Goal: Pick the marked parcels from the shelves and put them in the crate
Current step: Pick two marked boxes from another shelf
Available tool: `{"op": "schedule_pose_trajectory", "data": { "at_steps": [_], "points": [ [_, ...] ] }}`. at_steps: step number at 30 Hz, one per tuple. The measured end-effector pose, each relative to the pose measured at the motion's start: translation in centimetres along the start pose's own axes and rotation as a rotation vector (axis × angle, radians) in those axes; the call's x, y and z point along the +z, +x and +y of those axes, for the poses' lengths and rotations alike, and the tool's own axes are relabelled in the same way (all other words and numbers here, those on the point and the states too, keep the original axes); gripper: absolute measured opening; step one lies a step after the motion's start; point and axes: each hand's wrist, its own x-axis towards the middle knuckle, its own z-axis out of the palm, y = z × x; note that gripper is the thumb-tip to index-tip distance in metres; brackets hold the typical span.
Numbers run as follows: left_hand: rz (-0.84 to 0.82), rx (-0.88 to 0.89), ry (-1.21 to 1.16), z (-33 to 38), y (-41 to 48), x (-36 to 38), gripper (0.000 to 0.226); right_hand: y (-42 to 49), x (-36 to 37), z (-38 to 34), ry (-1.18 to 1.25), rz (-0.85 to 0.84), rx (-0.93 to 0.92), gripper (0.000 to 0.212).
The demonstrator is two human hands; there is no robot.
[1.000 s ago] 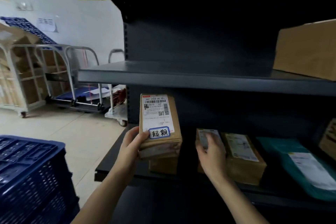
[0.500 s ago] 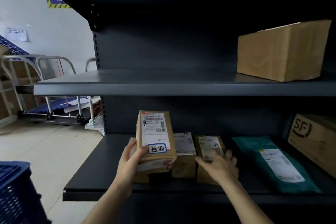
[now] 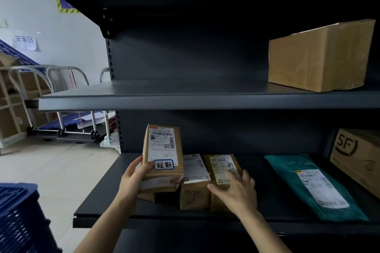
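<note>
At the near left, a corner of the blue crate [image 3: 18, 217] stands on the floor. One second ago it filled much more of this corner, because the view has turned to the right since then. Beyond it, at the left end of the lower shelf [image 3: 98, 207], the left hand [image 3: 133, 178] grips the marked parcel [image 3: 164, 150]. The thumb lies on its top face beside the blue-edged sticker [image 3: 163, 164], and the other fingers are curled around its left side. The parcel is tilted with its far end raised, the same as half a second ago, and it is well apart from the crate. Just to its right lies a small brown box [image 3: 194, 181], and just beside that a second brown box [image 3: 222, 166]. The right hand [image 3: 236, 189] rests on the near end of this second box, with the fingers apart and almost straight. It was already there half a second ago. Farther right lie a teal mailer bag [image 3: 312, 185] and an SF carton [image 3: 357, 156]; only an edge of the carton showed one second ago. On the upper shelf [image 3: 164, 96], at the far right, stands a large plain carton [image 3: 316, 55]. At the far left, a platform trolley [image 3: 67, 129] stands by the wall.
</note>
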Motion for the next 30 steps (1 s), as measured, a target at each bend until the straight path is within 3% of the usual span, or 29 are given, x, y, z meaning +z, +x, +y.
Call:
{"op": "schedule_pose_trajectory", "data": {
  "at_steps": [8, 13, 19, 27, 30],
  "points": [
    [-0.022, 0.009, -0.022, -0.3, 0.6, -0.8, 0.021, -0.3, 0.1, -0.3, -0.08, 0.016, 0.021, 0.091],
    [-0.049, 0.029, -0.047, -0.2, 0.3, -1.8, 0.026, -0.4, 0.7, -2.0, -0.253, 0.123, -0.074, 0.097],
    [-0.061, 0.033, -0.094, -0.3, -0.8, -4.6, 0.02, -1.3, 3.5, -7.2, -0.235, -0.005, -0.38, 0.067],
    [-0.076, 0.016, -0.118, -0.3, -1.6, -7.3, 0.026, -2.8, 5.1, -9.7, -0.25, 0.023, -0.352, 0.063],
    [-0.13, 0.02, -0.147, 0.2, -1.7, -6.5, 0.039, -3.3, 4.3, -8.6, -0.21, 0.058, -0.352, 0.067]
  ]
}}
